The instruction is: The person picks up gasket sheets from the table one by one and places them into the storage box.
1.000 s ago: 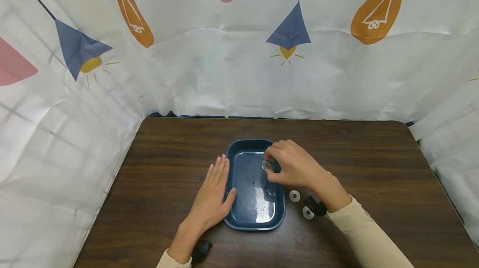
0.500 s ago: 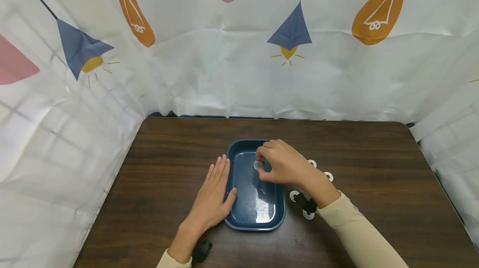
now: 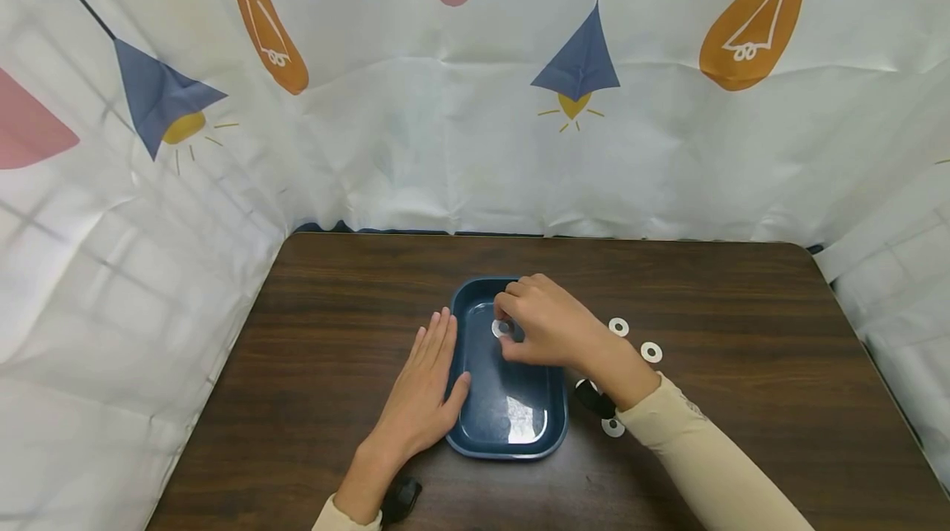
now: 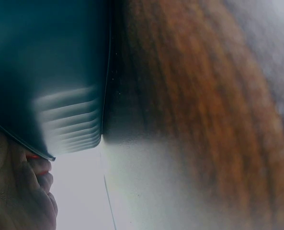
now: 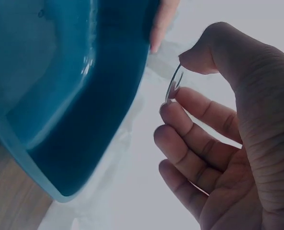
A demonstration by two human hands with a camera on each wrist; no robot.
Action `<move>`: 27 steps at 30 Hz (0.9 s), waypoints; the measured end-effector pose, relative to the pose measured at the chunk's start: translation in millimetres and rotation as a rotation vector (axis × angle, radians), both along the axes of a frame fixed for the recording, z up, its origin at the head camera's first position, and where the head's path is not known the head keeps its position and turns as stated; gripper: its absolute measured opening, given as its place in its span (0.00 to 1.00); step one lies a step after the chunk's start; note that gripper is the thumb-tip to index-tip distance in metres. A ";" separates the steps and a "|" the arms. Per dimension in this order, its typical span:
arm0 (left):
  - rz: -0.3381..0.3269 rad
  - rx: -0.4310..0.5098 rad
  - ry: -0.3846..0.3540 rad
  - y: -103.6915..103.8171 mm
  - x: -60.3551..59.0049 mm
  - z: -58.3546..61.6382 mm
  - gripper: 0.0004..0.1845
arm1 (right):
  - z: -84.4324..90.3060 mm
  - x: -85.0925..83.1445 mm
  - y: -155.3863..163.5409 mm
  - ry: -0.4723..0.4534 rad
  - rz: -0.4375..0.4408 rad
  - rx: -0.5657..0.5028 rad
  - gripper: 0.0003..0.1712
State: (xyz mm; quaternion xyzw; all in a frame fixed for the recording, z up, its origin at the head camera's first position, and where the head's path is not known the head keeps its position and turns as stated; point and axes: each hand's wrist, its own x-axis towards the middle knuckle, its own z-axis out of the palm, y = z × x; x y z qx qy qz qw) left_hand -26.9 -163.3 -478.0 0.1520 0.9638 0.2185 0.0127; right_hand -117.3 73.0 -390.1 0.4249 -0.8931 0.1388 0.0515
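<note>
Your right hand (image 3: 545, 325) hangs over the far half of the blue tray (image 3: 512, 432), and its thumb and first finger pinch a small flat disc (image 3: 500, 328) by its rim. From the right wrist view the disc (image 5: 173, 84) looks thin and stands on its edge, up in the air and not touching the tray. Your left hand (image 3: 425, 387) lies flat on the brown table (image 3: 334, 333) with its fingers straight, and its thumb rests against the tray's left rim. Three white rings sit on the table to the right of the tray: one ring (image 3: 618, 326) and a second ring (image 3: 651, 352) past your wrist, and a third ring (image 3: 613, 427) just beside the tray's near right corner. The table has lots of open room on the far side and out to the left. A white cloth with lamp pictures (image 3: 475, 102) stands along the table's back and side edges.
</note>
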 end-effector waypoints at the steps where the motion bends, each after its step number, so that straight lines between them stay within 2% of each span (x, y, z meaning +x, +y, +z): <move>1: 0.000 0.000 -0.001 -0.2 0.0 -0.1 0.44 | 1.2 0.0 -0.9 0.002 0.001 0.006 0.11; 9: -0.006 0.000 0.005 0.1 -0.9 0.8 0.43 | 7.3 -1.8 0.2 -0.051 -0.032 0.058 0.21; 20: 0.003 0.004 -0.011 0.7 0.1 0.9 0.44 | 10.3 7.0 14.5 -0.022 -0.079 0.019 0.18; 27: 0.011 -0.009 -0.008 0.5 0.6 0.1 0.45 | 11.0 15.4 28.0 -0.063 -0.126 0.004 0.18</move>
